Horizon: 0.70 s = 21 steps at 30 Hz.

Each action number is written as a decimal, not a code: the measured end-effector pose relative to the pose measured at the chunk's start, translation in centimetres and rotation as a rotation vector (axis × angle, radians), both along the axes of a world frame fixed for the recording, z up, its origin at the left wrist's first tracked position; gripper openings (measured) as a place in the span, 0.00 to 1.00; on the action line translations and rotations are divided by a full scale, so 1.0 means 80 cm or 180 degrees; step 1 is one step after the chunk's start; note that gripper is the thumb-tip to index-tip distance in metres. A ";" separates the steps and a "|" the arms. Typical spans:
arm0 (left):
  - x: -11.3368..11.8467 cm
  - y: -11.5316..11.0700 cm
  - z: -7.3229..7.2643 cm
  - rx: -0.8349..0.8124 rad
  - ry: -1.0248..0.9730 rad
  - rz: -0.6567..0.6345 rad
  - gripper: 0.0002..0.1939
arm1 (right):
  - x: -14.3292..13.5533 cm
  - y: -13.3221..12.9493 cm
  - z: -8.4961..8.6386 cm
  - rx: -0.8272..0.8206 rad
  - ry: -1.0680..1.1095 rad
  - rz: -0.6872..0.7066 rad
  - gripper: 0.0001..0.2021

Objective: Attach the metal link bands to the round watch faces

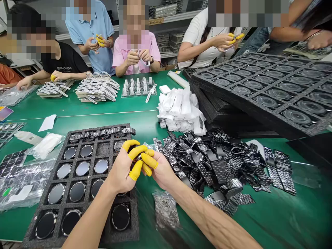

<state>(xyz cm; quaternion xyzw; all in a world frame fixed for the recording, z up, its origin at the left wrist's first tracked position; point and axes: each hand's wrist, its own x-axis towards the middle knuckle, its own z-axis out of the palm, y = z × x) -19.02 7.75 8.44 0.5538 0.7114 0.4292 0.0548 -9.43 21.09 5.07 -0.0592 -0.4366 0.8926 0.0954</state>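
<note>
My left hand (pixel 126 166) and my right hand (pixel 158 166) meet above the right edge of a dark foam tray (pixel 105 149). Yellow finger cots cover several fingertips. Both hands are closed around a small dark object, mostly hidden by the fingers. Round watch faces (pixel 77 191) sit in the tray's compartments, and dark metal link bands (pixel 109 132) lie across its far row. Right of my hands is a heap of black link bands (pixel 207 159). A clear bag of small metal pins (pixel 166 210) lies just below my right hand.
White wrapped pieces (pixel 180 107) are piled beyond the bands. Stacked foam trays (pixel 275 83) rise at the right. Plastic bags (pixel 26 180) lie at the left. Several people work across the green table (pixel 103 116), near white straps (pixel 98 87).
</note>
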 end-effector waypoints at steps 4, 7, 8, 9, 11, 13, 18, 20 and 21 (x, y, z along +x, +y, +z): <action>0.003 0.003 0.000 0.0087 -0.0193 -0.0010 0.16 | 0.002 -0.002 0.004 -0.0019 0.0031 0.0034 0.24; 0.004 0.001 0.000 0.0133 -0.0417 -0.0061 0.16 | 0.003 -0.002 0.004 -0.0012 0.0098 0.0040 0.24; 0.004 0.000 0.000 0.0123 -0.0567 -0.0061 0.17 | 0.003 -0.002 0.003 -0.0004 0.0109 0.0038 0.24; 0.003 -0.001 0.000 0.0109 -0.0782 -0.0048 0.17 | 0.003 -0.001 0.002 0.0006 0.0106 0.0035 0.24; 0.002 -0.001 0.000 0.0151 -0.1475 0.0000 0.19 | 0.002 0.002 0.001 0.0006 0.0041 0.0056 0.23; 0.000 0.000 0.002 0.0225 -0.2477 0.0022 0.21 | -0.001 0.006 0.000 -0.0073 -0.0044 0.0076 0.23; -0.010 0.000 0.012 0.0386 -0.3422 0.0163 0.32 | -0.009 0.012 -0.002 0.0202 0.0155 -0.0147 0.27; -0.017 -0.001 0.015 0.0563 -0.2652 0.0418 0.33 | -0.010 0.013 -0.004 0.0811 0.0219 -0.0046 0.31; -0.021 -0.003 0.016 0.0509 -0.2085 0.0524 0.29 | -0.010 0.014 -0.005 0.1156 0.0213 -0.0030 0.30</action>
